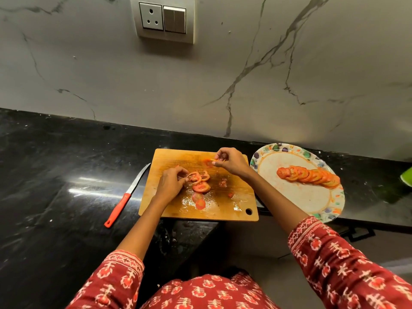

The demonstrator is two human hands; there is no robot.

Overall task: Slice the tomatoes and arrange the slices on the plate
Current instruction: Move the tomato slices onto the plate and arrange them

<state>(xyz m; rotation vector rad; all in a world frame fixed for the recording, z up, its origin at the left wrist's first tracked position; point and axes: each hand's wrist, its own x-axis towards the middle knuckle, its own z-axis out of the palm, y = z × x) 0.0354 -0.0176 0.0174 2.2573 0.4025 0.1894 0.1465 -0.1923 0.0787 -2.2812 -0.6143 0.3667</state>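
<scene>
A wet wooden cutting board lies on the black counter with several tomato slices in a loose pile at its middle. My left hand pinches a slice at the pile's left edge. My right hand is over the board's far side and pinches a thin tomato slice lifted off the wood. To the right stands a patterned plate with a row of overlapping tomato slices across its upper half.
A red-handled knife lies on the counter just left of the board, blade pointing away. A green object shows at the right frame edge. The marble wall with a socket rises behind the counter. The counter edge runs close below the board.
</scene>
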